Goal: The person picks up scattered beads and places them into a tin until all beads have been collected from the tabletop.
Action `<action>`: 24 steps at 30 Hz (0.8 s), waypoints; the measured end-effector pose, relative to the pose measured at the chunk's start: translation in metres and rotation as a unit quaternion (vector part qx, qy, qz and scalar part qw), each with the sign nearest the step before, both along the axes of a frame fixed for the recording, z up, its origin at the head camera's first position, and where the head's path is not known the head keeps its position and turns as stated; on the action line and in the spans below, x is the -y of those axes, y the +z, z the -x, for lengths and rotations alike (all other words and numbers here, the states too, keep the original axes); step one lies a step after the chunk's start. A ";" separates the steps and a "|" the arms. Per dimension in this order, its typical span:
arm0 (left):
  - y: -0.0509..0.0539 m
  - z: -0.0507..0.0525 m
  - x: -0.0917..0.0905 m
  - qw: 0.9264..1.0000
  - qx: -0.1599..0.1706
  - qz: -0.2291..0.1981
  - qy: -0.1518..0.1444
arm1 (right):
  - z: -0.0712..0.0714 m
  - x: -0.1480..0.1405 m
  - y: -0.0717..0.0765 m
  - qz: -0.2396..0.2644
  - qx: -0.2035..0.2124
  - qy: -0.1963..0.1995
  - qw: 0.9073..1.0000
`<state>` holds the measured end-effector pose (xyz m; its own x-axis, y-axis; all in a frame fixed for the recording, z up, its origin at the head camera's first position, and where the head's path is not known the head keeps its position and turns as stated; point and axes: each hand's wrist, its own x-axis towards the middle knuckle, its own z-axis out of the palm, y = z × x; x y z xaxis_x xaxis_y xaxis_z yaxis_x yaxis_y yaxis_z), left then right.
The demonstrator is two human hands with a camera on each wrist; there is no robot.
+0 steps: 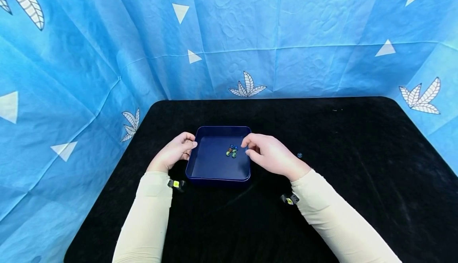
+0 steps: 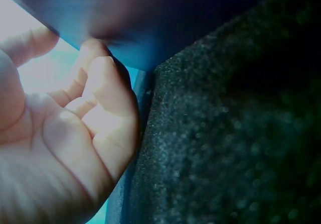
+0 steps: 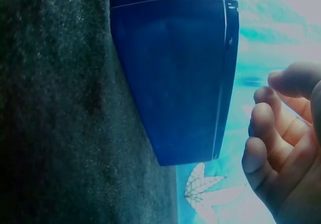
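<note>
My left hand [image 1: 174, 151] grips the left wall of a dark blue square tray [image 1: 214, 171], thumb at the rim and the other fingers bent against the outside. In the left wrist view those fingers [image 2: 108, 91] touch the tray wall. Several small glass marbles [image 1: 234, 154], some blue, some yellow-green, one orange, lie grouped in the right half of the tray. Over its right rim hovers my right hand [image 1: 268, 153], fingers loosely bent, with thumb and index tips apart. Nothing shows between its fingertips in the right wrist view, where the hand stands beside the tray's outer wall [image 3: 175, 83].
One more bluish marble [image 1: 299, 155] lies on the black cloth-covered table [image 1: 358, 199], right of the right hand. Small pale specks [image 1: 337, 110] show near the far edge. A blue patterned curtain [image 1: 229, 28] hangs behind and along the left side.
</note>
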<state>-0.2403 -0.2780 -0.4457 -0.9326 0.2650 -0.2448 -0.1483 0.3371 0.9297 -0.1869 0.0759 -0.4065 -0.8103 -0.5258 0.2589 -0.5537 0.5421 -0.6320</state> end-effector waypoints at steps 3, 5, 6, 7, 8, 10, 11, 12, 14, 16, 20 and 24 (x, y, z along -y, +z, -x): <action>0.001 0.000 0.000 1.000 0.006 -0.001 -0.002 | 0.000 0.000 -0.001 -0.001 0.000 -0.007 1.000; 0.003 -0.001 0.000 1.000 0.010 -0.001 -0.003 | 0.000 -0.001 0.000 0.000 0.004 -0.012 1.000; 0.007 -0.003 -0.002 1.000 0.010 -0.001 -0.006 | 0.000 -0.002 0.000 0.003 0.008 -0.016 1.000; 0.011 -0.005 -0.003 1.000 0.011 -0.001 -0.007 | 0.000 -0.003 0.001 0.005 0.013 -0.018 1.000; 0.015 -0.007 -0.004 1.000 0.012 0.000 -0.008 | 0.001 -0.004 0.001 0.005 0.017 -0.022 1.000; 0.024 -0.011 -0.007 1.000 0.011 0.004 -0.011 | 0.001 -0.005 0.002 0.006 0.023 -0.028 0.999; 0.028 -0.014 -0.008 1.000 0.010 0.005 -0.012 | 0.002 -0.006 0.002 0.006 0.024 -0.030 0.999; 0.031 -0.015 -0.009 1.000 0.010 0.006 -0.012 | 0.003 -0.007 0.002 0.006 0.024 -0.033 0.999; 0.029 -0.014 -0.009 1.000 0.009 0.007 -0.012 | 0.004 -0.009 0.002 0.007 0.023 -0.035 0.999; 0.022 -0.010 -0.006 1.000 0.009 0.005 -0.010 | 0.006 -0.011 0.002 0.008 0.020 -0.037 0.999; 0.006 -0.001 0.001 1.000 0.008 -0.002 -0.009 | 0.009 -0.017 0.003 0.001 0.018 -0.042 0.999; 0.001 0.000 0.001 1.000 0.001 -0.001 -0.007 | 0.013 -0.026 0.005 -0.015 0.018 -0.048 0.999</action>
<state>-0.2406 -0.2793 -0.4443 -0.9283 0.2793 -0.2454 -0.1445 0.3372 0.9303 -0.1999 0.1018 -0.4018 -0.8654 -0.4527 0.2148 -0.4762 0.6099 -0.6334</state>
